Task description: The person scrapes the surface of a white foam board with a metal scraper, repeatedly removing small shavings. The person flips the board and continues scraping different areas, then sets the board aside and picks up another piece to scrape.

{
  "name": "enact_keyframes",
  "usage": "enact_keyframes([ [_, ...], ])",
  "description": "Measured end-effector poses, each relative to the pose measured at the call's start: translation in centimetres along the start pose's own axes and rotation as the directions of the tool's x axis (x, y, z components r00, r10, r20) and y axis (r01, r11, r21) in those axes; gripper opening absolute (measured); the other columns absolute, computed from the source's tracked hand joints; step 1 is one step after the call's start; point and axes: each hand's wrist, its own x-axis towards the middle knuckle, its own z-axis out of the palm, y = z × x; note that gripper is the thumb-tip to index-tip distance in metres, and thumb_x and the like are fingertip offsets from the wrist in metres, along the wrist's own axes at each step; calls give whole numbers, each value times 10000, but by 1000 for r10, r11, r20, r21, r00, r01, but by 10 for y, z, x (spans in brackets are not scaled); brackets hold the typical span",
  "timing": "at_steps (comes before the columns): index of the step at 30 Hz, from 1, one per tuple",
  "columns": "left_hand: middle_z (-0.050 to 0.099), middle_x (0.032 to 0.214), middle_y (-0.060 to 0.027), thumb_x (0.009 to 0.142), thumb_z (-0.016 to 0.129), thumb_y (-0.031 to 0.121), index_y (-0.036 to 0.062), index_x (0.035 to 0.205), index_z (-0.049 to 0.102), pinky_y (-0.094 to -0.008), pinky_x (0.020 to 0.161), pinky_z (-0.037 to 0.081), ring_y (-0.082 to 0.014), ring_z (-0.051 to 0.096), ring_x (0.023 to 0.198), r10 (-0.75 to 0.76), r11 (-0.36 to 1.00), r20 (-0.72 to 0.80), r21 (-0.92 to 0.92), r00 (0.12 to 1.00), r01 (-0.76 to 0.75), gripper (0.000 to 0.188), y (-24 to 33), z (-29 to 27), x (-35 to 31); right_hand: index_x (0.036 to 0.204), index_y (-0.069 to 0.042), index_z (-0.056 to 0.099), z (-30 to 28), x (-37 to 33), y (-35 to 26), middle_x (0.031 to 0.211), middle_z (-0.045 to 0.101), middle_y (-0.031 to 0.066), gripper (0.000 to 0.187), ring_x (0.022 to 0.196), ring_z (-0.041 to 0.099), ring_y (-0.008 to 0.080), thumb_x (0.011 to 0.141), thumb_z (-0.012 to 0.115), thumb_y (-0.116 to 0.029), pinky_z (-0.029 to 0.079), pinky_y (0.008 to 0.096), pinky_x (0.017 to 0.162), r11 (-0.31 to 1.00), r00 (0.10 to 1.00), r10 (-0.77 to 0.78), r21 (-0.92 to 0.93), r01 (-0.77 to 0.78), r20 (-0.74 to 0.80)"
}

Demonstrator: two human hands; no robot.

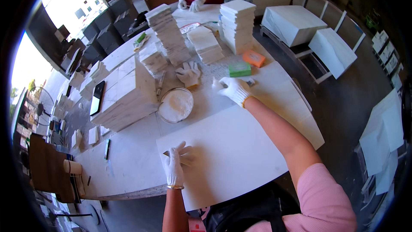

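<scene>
A large smooth white slab (240,150) lies at the table's near edge. My left hand (175,165), in a white knit glove, is low over its left part, closed on a small flat piece with a dark edge (166,153); its kind is too small to tell. My right hand (236,91), gloved too, reaches past the slab's far edge. Its fingers curl round something whitish and blurred, just nearer than a green block (240,69) and an orange block (253,59). Left of it are a round pan of white powder (176,105) and a loose white glove (189,74).
Tall stacks of white marble tiles (237,25) stand on the far side, with a marble block pile (124,92) at left bearing a phone (98,98). A green-and-black marker-like stick (107,149) lies nearer. A co-worker's gloved hands (192,5) are across the table. Marble blocks (294,23) sit on a right-hand rack.
</scene>
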Motion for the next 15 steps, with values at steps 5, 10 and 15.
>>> enact_keyframes([
  [5,711,1137,-126,1041,323,569,19,1342,584,-238,622,486,-153,681,788,-27,1000,7,6,1000,27,680,-5,0,2,1082,-202,714,3,0,12,1028,721,120,316,904,684,323,784,694,-306,534,444,798,992,994,-107,-66,108,24],
  [10,713,1129,-126,1046,307,568,32,1335,596,-239,649,492,-143,672,802,-14,996,-6,93,1000,15,674,2,-2,-4,1133,-97,698,-61,-64,15,1054,730,87,325,955,692,216,819,729,-177,538,350,858,990,999,-44,136,43,0],
  [15,698,1133,-158,1014,349,620,26,1357,574,-288,696,535,-178,671,842,42,996,41,82,998,-46,722,-1,3,1,1042,-13,705,-110,-203,10,1023,730,65,177,969,666,120,892,686,-105,528,297,867,909,1000,-24,417,15,17],
])
